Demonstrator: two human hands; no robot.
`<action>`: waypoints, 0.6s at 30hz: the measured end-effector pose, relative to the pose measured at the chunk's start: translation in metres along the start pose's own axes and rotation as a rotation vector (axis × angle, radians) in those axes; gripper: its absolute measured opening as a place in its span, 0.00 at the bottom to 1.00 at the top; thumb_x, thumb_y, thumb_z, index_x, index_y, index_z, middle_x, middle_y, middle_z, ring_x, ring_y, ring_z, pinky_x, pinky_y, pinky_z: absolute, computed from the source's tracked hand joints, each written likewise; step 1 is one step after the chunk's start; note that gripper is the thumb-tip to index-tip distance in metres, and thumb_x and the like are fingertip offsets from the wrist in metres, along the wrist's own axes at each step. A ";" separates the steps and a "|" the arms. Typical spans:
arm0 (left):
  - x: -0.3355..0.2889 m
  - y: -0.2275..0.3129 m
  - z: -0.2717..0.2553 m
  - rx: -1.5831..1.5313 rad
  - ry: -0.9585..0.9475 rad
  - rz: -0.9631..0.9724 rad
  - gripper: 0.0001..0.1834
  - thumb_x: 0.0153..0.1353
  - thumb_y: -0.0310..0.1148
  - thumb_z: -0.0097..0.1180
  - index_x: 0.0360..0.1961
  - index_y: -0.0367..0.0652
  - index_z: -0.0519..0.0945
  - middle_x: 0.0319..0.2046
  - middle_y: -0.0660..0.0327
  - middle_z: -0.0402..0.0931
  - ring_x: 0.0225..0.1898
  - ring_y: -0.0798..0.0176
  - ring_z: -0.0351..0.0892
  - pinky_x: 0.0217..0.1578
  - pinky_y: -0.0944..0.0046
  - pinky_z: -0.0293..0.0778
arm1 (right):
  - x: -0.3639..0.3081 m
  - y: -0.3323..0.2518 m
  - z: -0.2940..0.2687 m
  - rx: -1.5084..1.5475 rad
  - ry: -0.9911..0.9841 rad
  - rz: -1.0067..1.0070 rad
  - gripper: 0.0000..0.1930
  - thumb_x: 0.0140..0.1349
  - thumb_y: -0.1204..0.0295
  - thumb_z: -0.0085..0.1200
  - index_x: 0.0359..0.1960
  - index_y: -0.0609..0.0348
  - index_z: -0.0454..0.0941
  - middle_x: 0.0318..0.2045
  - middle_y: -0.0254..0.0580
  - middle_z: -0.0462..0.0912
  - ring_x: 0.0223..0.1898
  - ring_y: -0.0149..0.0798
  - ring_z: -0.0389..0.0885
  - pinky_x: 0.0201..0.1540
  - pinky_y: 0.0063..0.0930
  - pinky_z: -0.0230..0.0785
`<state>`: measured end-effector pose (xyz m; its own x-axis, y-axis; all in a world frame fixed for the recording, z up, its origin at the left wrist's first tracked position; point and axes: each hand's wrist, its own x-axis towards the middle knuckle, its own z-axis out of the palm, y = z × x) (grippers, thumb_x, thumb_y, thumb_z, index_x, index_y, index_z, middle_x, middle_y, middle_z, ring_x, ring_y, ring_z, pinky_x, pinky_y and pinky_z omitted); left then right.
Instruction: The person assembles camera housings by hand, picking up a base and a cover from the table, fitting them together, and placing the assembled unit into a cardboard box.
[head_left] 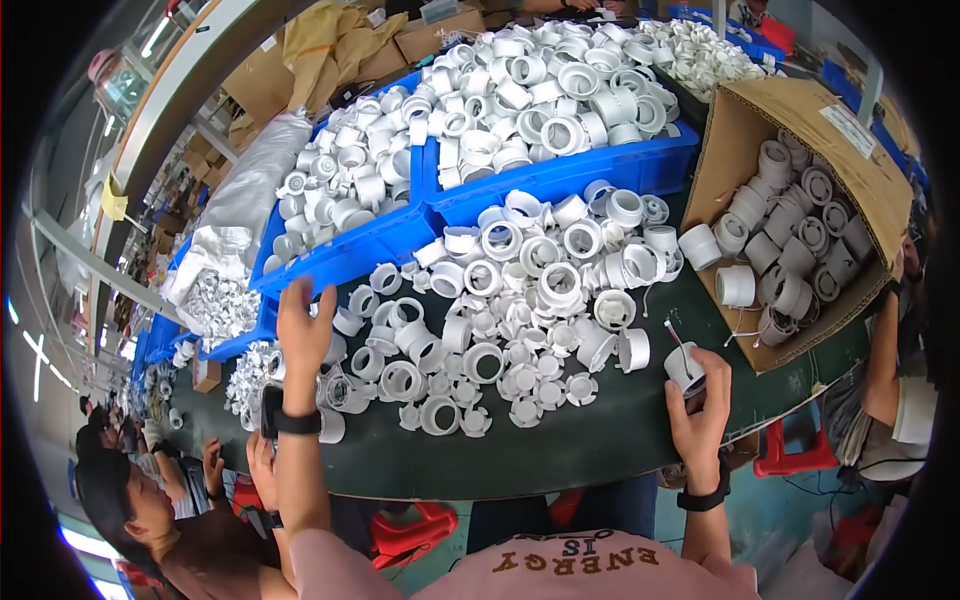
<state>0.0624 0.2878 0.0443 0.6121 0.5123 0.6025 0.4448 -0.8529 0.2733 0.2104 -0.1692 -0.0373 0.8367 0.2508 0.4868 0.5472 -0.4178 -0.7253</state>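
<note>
My right hand point(702, 405) is closed round a white cylindrical plastic housing point(682, 364) at the right of the table; a thin wire sticks up from the housing. My left hand point(304, 325) reaches forward over the table's left side, close to the front edge of a blue bin point(345, 243). Its thumb and forefinger are apart and nothing shows between them; the other fingers are partly hidden. Between my hands lies a heap of white plastic rings point(484, 362) and small round white caps point(523, 378).
Another blue bin point(560, 192) heaped with white rings stands behind. At right, a cardboard box point(800, 100) on its side holds several white housings. White bags and small parts point(220, 305) lie at left. A co-worker point(115, 500) sits close on my left; another person's arm point(883, 350) is at right.
</note>
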 end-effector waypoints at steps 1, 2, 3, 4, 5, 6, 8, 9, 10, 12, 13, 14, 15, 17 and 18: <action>0.030 -0.010 0.022 -0.025 0.018 0.084 0.18 0.56 0.39 0.59 0.41 0.35 0.76 0.34 0.48 0.77 0.36 0.50 0.76 0.38 0.56 0.72 | 0.001 0.001 0.002 0.003 -0.006 -0.001 0.23 0.49 0.81 0.59 0.49 0.60 0.71 0.47 0.52 0.71 0.47 0.52 0.73 0.48 0.36 0.68; 0.059 -0.012 0.040 0.060 -0.007 0.052 0.25 0.57 0.48 0.57 0.44 0.35 0.76 0.38 0.46 0.78 0.41 0.46 0.78 0.42 0.54 0.72 | 0.000 0.002 0.002 0.025 -0.039 0.003 0.23 0.49 0.80 0.58 0.49 0.61 0.70 0.47 0.50 0.71 0.46 0.49 0.73 0.46 0.33 0.67; 0.088 -0.012 0.057 0.191 -0.138 -0.104 0.30 0.53 0.53 0.57 0.43 0.35 0.77 0.39 0.44 0.78 0.43 0.45 0.78 0.44 0.52 0.72 | 0.002 0.004 0.004 0.043 -0.063 0.007 0.22 0.50 0.80 0.58 0.49 0.61 0.70 0.47 0.48 0.71 0.46 0.46 0.72 0.45 0.30 0.67; 0.114 -0.011 0.075 0.318 -0.277 -0.252 0.34 0.50 0.59 0.57 0.43 0.35 0.79 0.41 0.43 0.79 0.45 0.44 0.78 0.46 0.51 0.71 | 0.001 0.007 0.005 0.031 -0.066 0.001 0.22 0.49 0.79 0.58 0.49 0.61 0.70 0.47 0.47 0.70 0.46 0.45 0.72 0.43 0.28 0.67; 0.135 -0.020 0.089 0.314 -0.283 -0.245 0.34 0.50 0.59 0.57 0.43 0.35 0.79 0.41 0.43 0.79 0.45 0.44 0.78 0.46 0.51 0.71 | 0.000 0.007 0.005 0.026 -0.061 0.008 0.22 0.49 0.79 0.58 0.49 0.61 0.70 0.47 0.47 0.70 0.46 0.45 0.72 0.43 0.28 0.67; 0.153 -0.036 0.098 0.307 -0.497 -0.285 0.38 0.45 0.62 0.58 0.41 0.34 0.80 0.41 0.42 0.79 0.46 0.44 0.78 0.47 0.52 0.71 | 0.002 0.004 0.006 0.054 -0.069 0.034 0.22 0.50 0.79 0.57 0.49 0.61 0.70 0.47 0.47 0.70 0.45 0.44 0.72 0.42 0.27 0.67; 0.167 -0.046 0.110 0.290 -0.727 -0.309 0.41 0.41 0.66 0.58 0.38 0.33 0.81 0.41 0.42 0.79 0.47 0.44 0.78 0.49 0.52 0.70 | 0.002 0.002 0.004 0.068 -0.071 0.076 0.22 0.50 0.79 0.57 0.49 0.61 0.70 0.47 0.47 0.70 0.45 0.43 0.72 0.41 0.27 0.68; 0.169 -0.052 0.112 0.299 -0.770 -0.285 0.41 0.39 0.65 0.60 0.37 0.31 0.82 0.40 0.42 0.79 0.45 0.46 0.79 0.47 0.53 0.71 | 0.003 0.002 0.003 0.081 -0.076 0.083 0.22 0.50 0.79 0.57 0.50 0.61 0.70 0.48 0.47 0.70 0.45 0.42 0.72 0.40 0.27 0.68; 0.172 -0.046 0.116 0.306 -0.817 -0.250 0.41 0.36 0.63 0.63 0.35 0.29 0.82 0.40 0.42 0.80 0.44 0.47 0.80 0.46 0.54 0.72 | 0.002 0.003 0.002 0.090 -0.073 0.097 0.23 0.50 0.79 0.56 0.50 0.61 0.70 0.48 0.47 0.69 0.45 0.41 0.72 0.39 0.26 0.68; 0.167 -0.042 0.110 0.211 -0.697 -0.252 0.39 0.37 0.61 0.64 0.31 0.29 0.82 0.37 0.42 0.80 0.40 0.50 0.80 0.43 0.56 0.73 | 0.000 0.006 0.002 0.057 -0.040 0.085 0.24 0.48 0.80 0.57 0.51 0.59 0.70 0.48 0.47 0.69 0.43 0.41 0.72 0.37 0.26 0.69; 0.162 -0.042 0.104 0.116 -0.569 -0.267 0.37 0.37 0.59 0.66 0.28 0.28 0.82 0.35 0.42 0.80 0.37 0.52 0.81 0.40 0.58 0.75 | -0.001 0.007 0.002 0.028 -0.016 0.063 0.26 0.46 0.81 0.58 0.51 0.58 0.71 0.48 0.47 0.69 0.41 0.41 0.73 0.36 0.26 0.69; 0.164 -0.040 0.097 0.033 -0.540 -0.416 0.38 0.37 0.58 0.69 0.35 0.30 0.81 0.34 0.47 0.80 0.31 0.59 0.81 0.34 0.65 0.76 | -0.002 0.007 0.003 0.090 -0.005 0.103 0.27 0.45 0.82 0.56 0.52 0.57 0.70 0.48 0.46 0.68 0.41 0.38 0.73 0.35 0.22 0.68; 0.157 -0.039 0.090 0.037 -0.536 -0.421 0.38 0.37 0.58 0.69 0.35 0.30 0.81 0.34 0.47 0.80 0.31 0.59 0.81 0.34 0.65 0.76 | -0.003 0.007 0.004 0.095 -0.009 0.100 0.27 0.45 0.82 0.56 0.52 0.57 0.70 0.48 0.46 0.68 0.41 0.38 0.73 0.35 0.22 0.68; 0.129 -0.003 0.075 -0.662 -0.235 -0.585 0.41 0.45 0.58 0.66 0.49 0.34 0.73 0.36 0.52 0.79 0.30 0.64 0.81 0.31 0.69 0.77 | -0.005 0.010 -0.001 0.107 -0.051 0.122 0.27 0.49 0.82 0.51 0.55 0.59 0.67 0.51 0.41 0.65 0.43 0.33 0.71 0.43 0.20 0.67; 0.114 0.018 0.058 -0.865 -0.336 -0.555 0.40 0.51 0.58 0.61 0.54 0.35 0.68 0.38 0.54 0.78 0.31 0.65 0.80 0.30 0.71 0.76 | -0.005 0.006 -0.003 0.190 -0.079 0.225 0.28 0.52 0.82 0.51 0.58 0.60 0.64 0.52 0.41 0.66 0.47 0.34 0.72 0.47 0.23 0.67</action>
<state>0.1785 0.3363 0.0741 0.6740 0.7381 0.0308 0.1832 -0.2075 0.9609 0.2094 -0.1758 -0.0428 0.9323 0.2409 0.2699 0.3361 -0.3012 -0.8923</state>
